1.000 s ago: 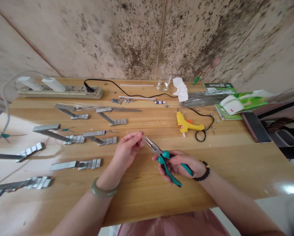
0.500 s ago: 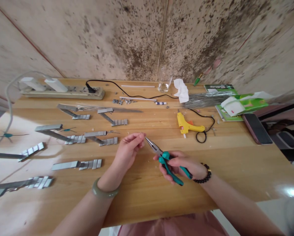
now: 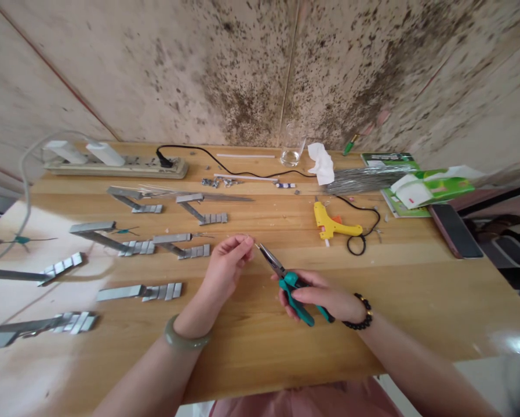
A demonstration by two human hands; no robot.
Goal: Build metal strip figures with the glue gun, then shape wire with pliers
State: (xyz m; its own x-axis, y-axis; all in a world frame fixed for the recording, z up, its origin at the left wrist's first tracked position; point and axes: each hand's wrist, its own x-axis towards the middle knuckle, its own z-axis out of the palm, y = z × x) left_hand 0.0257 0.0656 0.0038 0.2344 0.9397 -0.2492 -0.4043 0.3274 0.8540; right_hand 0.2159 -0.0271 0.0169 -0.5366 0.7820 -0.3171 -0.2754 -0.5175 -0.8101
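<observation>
Teal-handled needle-nose pliers (image 3: 289, 282) have their handles squeezed nearer together than half a second ago; the right hand (image 3: 318, 296) grips them above the wooden table (image 3: 251, 336), tips just beside the left hand (image 3: 229, 262), whose fingertips are pinched together, anything between them too small to identify. Near the wall (image 3: 177, 75), a drinking glass (image 3: 290, 157) contains some clear liquid. Gray jointed pieces (image 3: 18, 331) are cut off at the left edge.

Pwr strip (image 3: 138, 168), tissue pkg (image 3: 444, 187), blk phone (image 3: 457, 230)
</observation>
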